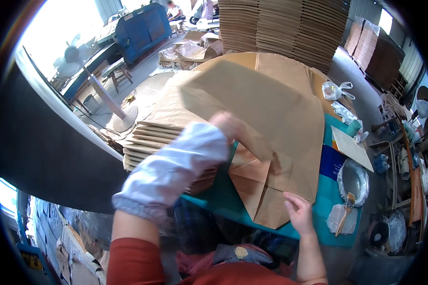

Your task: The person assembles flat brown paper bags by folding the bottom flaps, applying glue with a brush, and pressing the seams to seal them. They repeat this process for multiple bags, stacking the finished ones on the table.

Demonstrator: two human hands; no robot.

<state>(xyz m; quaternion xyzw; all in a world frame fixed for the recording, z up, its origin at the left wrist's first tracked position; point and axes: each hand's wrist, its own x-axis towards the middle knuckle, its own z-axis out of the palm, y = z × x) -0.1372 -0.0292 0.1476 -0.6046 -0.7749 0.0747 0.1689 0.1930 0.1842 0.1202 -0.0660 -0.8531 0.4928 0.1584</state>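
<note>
My left hand, in a pale blue sleeve cover, is smeared by motion and closed on a brown paper bag. The bag is raised and tilted, and its far part is blurred. Beneath it lies another brown paper bag, flat on the table, with its near end folded into creased flaps. My right hand is bare and rests by the near right corner of those flaps. Its fingers reach forward, the thumb is a little apart, and nothing shows between them.
A stack of folded paper bags stands left on the green-topped table. At the right are a plastic-lined bowl, a brush and a pale board. A tall cardboard stack rises behind; a fan stands left.
</note>
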